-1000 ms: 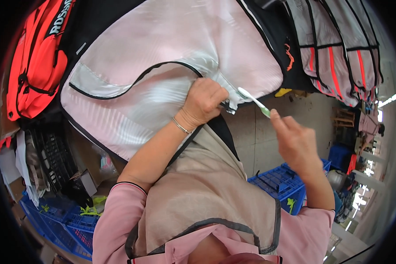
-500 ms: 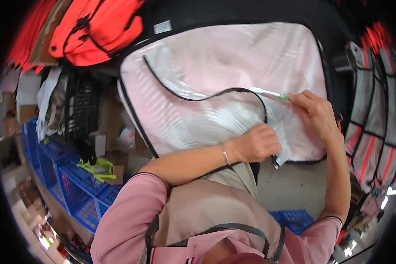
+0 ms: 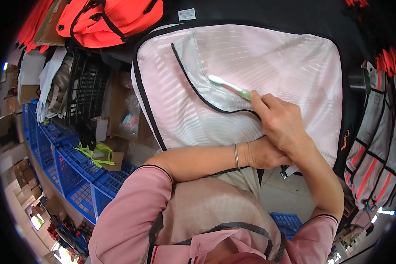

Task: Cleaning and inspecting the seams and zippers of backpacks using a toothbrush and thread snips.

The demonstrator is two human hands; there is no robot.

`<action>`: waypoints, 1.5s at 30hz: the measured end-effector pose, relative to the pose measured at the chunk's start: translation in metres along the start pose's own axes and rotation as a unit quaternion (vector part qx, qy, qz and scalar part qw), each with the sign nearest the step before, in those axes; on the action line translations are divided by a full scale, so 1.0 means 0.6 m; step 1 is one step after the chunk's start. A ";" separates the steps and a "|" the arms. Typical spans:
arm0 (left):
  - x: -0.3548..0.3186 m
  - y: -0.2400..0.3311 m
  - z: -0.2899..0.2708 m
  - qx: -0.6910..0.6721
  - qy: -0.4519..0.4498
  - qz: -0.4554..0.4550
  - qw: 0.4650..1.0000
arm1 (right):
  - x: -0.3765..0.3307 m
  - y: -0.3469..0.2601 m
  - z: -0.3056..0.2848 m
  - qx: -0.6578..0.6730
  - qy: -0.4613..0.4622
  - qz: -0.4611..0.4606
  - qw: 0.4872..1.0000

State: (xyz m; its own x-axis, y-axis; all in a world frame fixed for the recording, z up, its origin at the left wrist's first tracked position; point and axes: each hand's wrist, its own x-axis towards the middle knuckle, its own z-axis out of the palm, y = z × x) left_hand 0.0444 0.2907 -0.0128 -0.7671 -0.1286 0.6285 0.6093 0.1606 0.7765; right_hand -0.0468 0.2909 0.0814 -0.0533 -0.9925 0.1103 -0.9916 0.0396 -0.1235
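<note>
My right hand (image 3: 282, 121) grips a white and green toothbrush (image 3: 229, 85), its white head pointing left over the fabric. Beneath it, a black-edged pale grey strip (image 3: 190, 66) curves across a large pink and white patterned fabric panel (image 3: 268, 53) with black binding. My left hand (image 3: 266, 152) is closed at the panel's near edge, around the lower part of the strip. My right wrist crosses over it and hides most of its fingers. A short black-and-silver end (image 3: 285, 172) hangs just below the left hand.
A bright orange bag (image 3: 112, 22) lies at the far left on the black work surface (image 3: 251, 13). Blue plastic crates (image 3: 70, 171) and a black basket (image 3: 86, 90) stand to the left. Grey pieces with orange stripes (image 3: 368, 141) hang at the right.
My right hand has swung left with the toothbrush, from the panel's right side to above my left hand. The brush head now lies over the grey strip. The view has shifted slightly.
</note>
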 end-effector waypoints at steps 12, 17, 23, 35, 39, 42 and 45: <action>0.046 0.022 -0.057 0.221 -0.080 0.017 0.972 | -0.068 0.077 -0.163 0.100 0.374 0.211 0.898; 0.169 0.040 -0.095 0.280 0.001 0.012 0.960 | -0.245 0.146 -0.161 0.128 0.476 0.479 0.727; 0.407 -0.042 -0.162 0.366 0.149 0.030 0.918 | -0.345 0.252 -0.046 0.191 0.361 0.586 0.699; 0.313 0.058 -0.326 0.406 -0.287 -0.126 0.858 | -0.338 0.248 -0.019 0.046 0.374 0.507 0.775; 0.198 -0.014 -0.303 0.585 -0.219 -0.026 0.781 | -0.238 0.157 -0.042 -0.018 0.380 0.431 0.818; 0.191 -0.038 -0.320 0.599 -0.225 0.008 0.769 | -0.156 0.113 -0.018 0.056 0.454 0.258 0.851; 0.244 -0.023 -0.333 0.565 -0.181 -0.123 0.795 | -0.084 0.056 -0.020 0.181 0.299 0.155 0.924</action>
State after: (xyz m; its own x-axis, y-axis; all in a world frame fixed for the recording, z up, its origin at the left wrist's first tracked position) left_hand -0.0364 0.0740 0.0773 -0.9673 -0.0357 0.2511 0.0183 0.9777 0.2094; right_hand -0.0787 0.3436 0.0835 -0.4911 -0.6943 0.5261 -0.8188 0.1618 -0.5509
